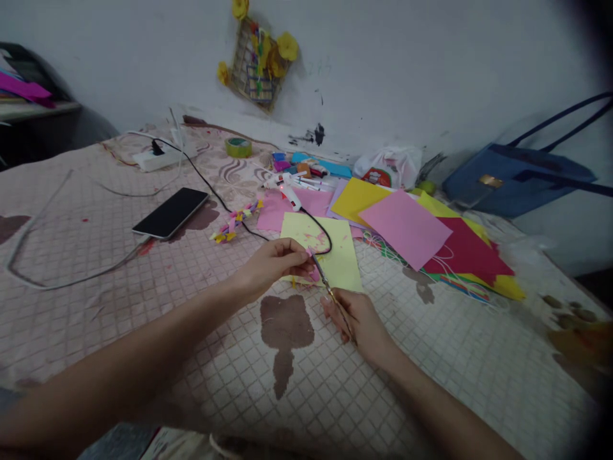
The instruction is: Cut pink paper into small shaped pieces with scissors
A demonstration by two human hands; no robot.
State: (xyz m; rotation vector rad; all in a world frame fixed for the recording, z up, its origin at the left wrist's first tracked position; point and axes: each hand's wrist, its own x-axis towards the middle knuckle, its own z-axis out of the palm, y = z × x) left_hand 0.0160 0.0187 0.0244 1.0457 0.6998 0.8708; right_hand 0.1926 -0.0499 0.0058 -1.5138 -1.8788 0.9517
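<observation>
My right hand [357, 319] is closed round the handles of a pair of scissors [322, 273], whose blades point up and to the left. Between the fingers of my left hand [282, 259] is a small piece of pink paper [313, 275], right at the scissor blades. Whether the blades touch the paper I cannot tell. Beneath and beyond both hands lies a pale yellow sheet [347, 255] with small pink scraps on it. A strip of paper flowers [237, 220] in purple, pink and yellow rests left of the sheet.
A white glue gun [288, 191] with a lit red light lies behind the yellow sheet, its black cord looping close to my hands. Coloured sheets [407, 227] spread to the right, near a blue bag [517, 179]. A tablet [171, 213] on a cable lies left; green tape [238, 148] stands behind.
</observation>
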